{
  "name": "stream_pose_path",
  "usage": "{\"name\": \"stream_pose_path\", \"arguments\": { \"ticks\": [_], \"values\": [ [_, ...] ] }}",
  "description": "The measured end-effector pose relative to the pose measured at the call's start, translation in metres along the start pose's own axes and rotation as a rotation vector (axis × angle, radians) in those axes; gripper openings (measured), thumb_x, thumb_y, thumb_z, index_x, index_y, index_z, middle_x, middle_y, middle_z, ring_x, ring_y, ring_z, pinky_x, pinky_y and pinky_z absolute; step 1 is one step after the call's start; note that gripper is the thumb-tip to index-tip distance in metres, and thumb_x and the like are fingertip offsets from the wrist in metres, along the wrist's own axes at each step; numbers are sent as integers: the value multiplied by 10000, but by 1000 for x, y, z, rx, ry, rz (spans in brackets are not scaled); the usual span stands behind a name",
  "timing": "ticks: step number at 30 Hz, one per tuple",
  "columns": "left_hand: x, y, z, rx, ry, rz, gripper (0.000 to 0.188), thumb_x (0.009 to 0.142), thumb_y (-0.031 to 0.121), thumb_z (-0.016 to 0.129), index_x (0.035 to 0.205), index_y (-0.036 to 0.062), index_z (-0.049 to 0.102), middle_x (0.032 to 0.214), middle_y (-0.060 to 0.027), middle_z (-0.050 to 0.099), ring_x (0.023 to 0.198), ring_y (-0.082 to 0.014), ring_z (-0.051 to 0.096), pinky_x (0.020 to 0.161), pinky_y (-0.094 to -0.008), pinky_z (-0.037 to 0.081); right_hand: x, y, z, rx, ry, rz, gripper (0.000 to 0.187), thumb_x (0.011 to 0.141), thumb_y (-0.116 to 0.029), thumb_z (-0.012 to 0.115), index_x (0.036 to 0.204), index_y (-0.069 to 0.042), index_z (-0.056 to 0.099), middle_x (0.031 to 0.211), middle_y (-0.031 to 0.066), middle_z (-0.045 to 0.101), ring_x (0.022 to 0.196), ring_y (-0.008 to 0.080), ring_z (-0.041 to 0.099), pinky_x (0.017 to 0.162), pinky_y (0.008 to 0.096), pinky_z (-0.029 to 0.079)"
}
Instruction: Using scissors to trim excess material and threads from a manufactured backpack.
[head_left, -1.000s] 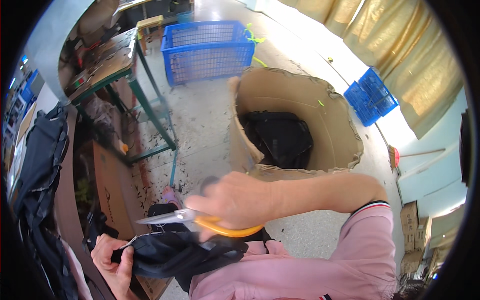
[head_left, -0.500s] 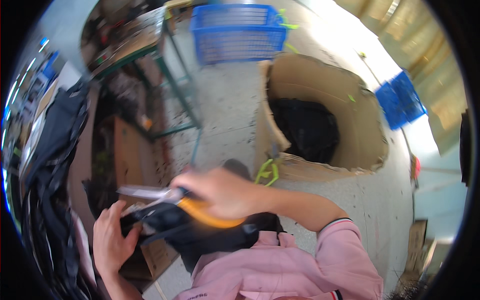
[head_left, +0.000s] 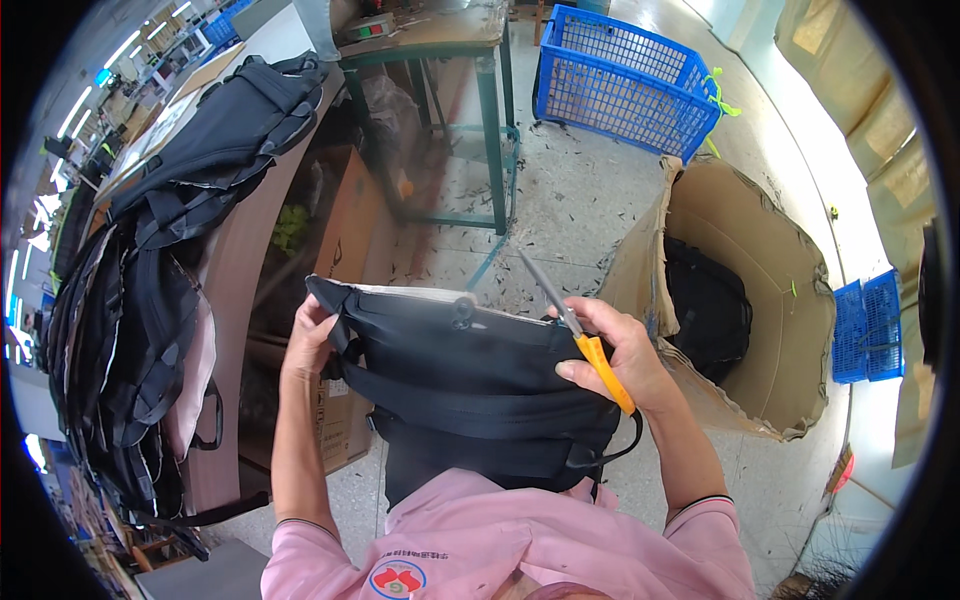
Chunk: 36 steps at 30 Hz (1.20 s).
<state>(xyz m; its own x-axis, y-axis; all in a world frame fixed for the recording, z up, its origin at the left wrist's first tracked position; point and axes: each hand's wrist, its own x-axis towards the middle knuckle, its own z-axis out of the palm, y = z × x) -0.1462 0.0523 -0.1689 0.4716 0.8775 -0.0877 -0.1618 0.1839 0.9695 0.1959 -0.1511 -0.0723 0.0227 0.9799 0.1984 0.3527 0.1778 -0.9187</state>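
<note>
A black fabric bag [head_left: 450, 350] with straps lies spread across my lap, its pale raw edge along the far side. My left hand [head_left: 308, 340] is closed on the bag's far left corner, thumb on top. In my right hand [head_left: 640, 365] is a pair of scissors [head_left: 592, 352] with yellow handles. Their blades look closed and point up and to the left, beyond the bag's edge. That same hand is against the bag's right corner; whether its hidden fingers also grip the fabric, I cannot tell.
On the left, black bags [head_left: 150, 330] are piled on a table [head_left: 235, 270]. An open cardboard box [head_left: 785, 330] holding black bags stands at right. Beyond are a blue plastic basket [head_left: 625, 85] and a green-legged table [head_left: 488, 140]. Dark scraps litter the floor.
The bag is now spread wide across my lap. My right hand and scissors have moved from the left hand to the bag's right corner. The view has swung left.
</note>
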Motion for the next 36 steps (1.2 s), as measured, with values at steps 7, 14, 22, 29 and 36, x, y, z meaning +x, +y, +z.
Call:
{"name": "stream_pose_path", "arguments": {
  "ticks": [7, 14, 22, 29, 36],
  "values": [
    [8, 41, 50, -73, 125, 367, 440, 698, 97, 755, 1084, 1, 566, 1005, -37, 616, 895, -128, 574, 853, -270, 434, -4, -13, -30, 13, 180, 152, 569, 734, -93, 718, 1224, -26, 438, 922, 47, 582, 821, 101, 527, 755, 234, 444],
    [-3, 66, 78, -17, 106, 420, 450, 681, 130, 774, 1064, -1, 577, 954, -32, 622, 862, -123, 576, 829, -260, 438, 42, -49, -37, -448, 189, -11, 603, 672, -107, 768, 1178, -33, 448, 816, 89, 593, 694, 141, 571, 659, 264, 470],
    [-8, 74, 92, 33, 124, 451, 333, 695, 91, 755, 969, 3, 588, 880, -18, 621, 796, -99, 565, 766, -233, 447, 50, -62, -15, -689, 175, -293, 543, 639, -103, 788, 1091, -56, 490, 809, 93, 554, 630, 205, 553, 595, 303, 470],
    [-11, 68, 91, 53, 197, 424, 267, 713, 51, 731, 938, 8, 594, 862, -13, 622, 776, -94, 561, 759, -233, 447, 32, -68, -2, -936, 239, -442, 569, 633, -160, 761, 1118, -30, 494, 735, 94, 490, 682, 236, 535, 557, 330, 429],
    [-9, 56, 81, 80, 183, 385, 310, 731, 56, 717, 1005, 4, 583, 919, -22, 626, 836, -103, 569, 811, -238, 431, 10, -81, 0, -938, 96, -440, 599, 619, -280, 772, 1104, -49, 506, 722, 79, 456, 653, 229, 513, 556, 337, 415]
  ]
}}
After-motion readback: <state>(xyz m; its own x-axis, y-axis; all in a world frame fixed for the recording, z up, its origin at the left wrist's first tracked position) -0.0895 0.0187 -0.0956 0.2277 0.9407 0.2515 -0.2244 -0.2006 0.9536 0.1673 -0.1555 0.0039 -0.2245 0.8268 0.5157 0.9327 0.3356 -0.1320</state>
